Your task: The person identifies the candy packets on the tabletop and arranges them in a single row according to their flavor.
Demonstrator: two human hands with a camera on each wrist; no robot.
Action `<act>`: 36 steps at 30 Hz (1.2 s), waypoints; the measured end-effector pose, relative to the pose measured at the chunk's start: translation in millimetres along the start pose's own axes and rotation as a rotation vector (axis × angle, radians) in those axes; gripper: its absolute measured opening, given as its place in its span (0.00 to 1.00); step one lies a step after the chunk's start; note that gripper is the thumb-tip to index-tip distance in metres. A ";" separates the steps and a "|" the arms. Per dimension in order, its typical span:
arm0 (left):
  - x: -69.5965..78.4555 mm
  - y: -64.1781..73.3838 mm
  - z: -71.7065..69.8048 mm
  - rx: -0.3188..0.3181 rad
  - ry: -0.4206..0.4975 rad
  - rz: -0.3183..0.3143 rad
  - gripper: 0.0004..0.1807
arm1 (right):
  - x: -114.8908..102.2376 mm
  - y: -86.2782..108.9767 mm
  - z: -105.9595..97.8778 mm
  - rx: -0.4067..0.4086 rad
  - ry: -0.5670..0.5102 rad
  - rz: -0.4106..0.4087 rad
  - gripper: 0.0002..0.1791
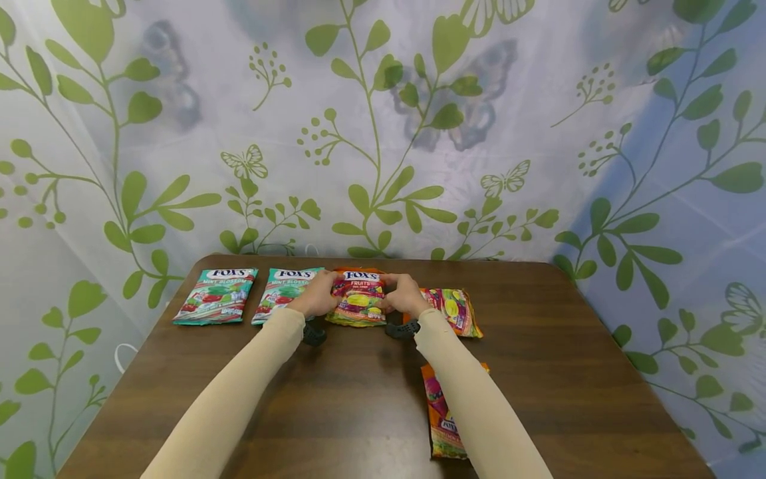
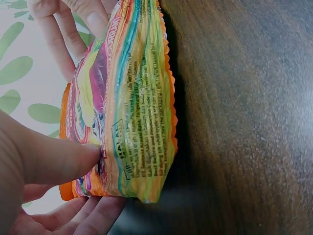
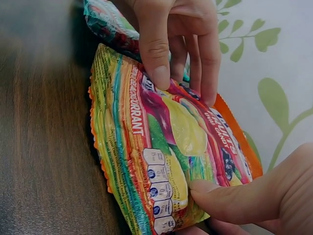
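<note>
An orange-edged bag of Fox's fruit candy [image 1: 358,303] stands in the middle of the row at the table's far side. My left hand [image 1: 318,294] grips its left edge, thumb on the printed front and fingers behind. On the opposite edge my right hand [image 1: 403,296] pinches the same bag, its thumb [image 3: 230,196] pressing the front. Both wrist views show the bag tilted, its lower edge near the wood. Left of it lies a teal Mint Blossom bag [image 1: 281,296], partly behind my left hand. A second fruit candy bag [image 1: 455,311] lies right, partly covered by my right hand.
Another Mint Blossom bag [image 1: 218,296] lies at the far left of the brown table [image 1: 335,412]. Nearer, a further orange candy bag [image 1: 445,432] is partly hidden under my right forearm. A leaf-patterned curtain [image 1: 371,133] hangs behind the table's far edge.
</note>
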State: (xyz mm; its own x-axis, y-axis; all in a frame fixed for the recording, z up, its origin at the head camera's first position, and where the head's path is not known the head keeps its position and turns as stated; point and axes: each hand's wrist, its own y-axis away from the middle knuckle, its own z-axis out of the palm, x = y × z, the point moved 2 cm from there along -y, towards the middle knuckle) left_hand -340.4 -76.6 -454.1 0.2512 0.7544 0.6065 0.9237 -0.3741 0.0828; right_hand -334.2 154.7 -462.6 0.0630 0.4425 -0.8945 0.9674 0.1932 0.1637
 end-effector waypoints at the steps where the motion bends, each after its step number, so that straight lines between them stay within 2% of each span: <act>1: -0.1 -0.2 0.0 -0.003 -0.002 -0.005 0.32 | -0.3 0.1 0.1 0.001 -0.002 -0.001 0.39; 5: -2.5 -3.3 1.1 -0.017 -0.010 -0.024 0.33 | -2.8 3.4 0.9 0.004 0.000 -0.021 0.39; 10: -1.9 -1.0 1.2 -0.009 -0.012 -0.016 0.32 | -3.2 5.8 2.5 0.000 0.017 -0.026 0.39; 20: 0.4 2.1 1.7 0.019 -0.058 0.006 0.32 | -3.0 5.3 6.1 0.014 0.106 -0.041 0.39; 27: 7.3 7.2 -2.5 0.043 -0.069 -0.005 0.31 | -6.8 6.0 8.0 0.035 0.183 -0.067 0.37; 30: 4.2 5.2 -0.1 0.060 -0.084 0.014 0.30 | -6.7 7.5 8.5 0.040 0.202 -0.086 0.36; 34: 5.2 5.5 0.9 0.048 -0.075 0.037 0.29 | -6.9 12.2 7.5 0.048 0.210 -0.125 0.34; 35: 0.4 2.3 4.2 0.054 -0.082 0.055 0.29 | -7.1 13.6 7.0 0.050 0.208 -0.129 0.34; 36: 4.2 5.2 2.2 0.039 -0.067 0.049 0.30 | -7.5 15.0 6.3 0.055 0.207 -0.138 0.34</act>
State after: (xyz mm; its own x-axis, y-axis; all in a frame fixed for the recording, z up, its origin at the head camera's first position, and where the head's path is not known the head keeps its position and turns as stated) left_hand -333.9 -74.2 -452.8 0.3144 0.7705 0.5545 0.9200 -0.3914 0.0222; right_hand -318.6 148.8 -456.1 -0.1171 0.5865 -0.8015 0.9755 0.2192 0.0178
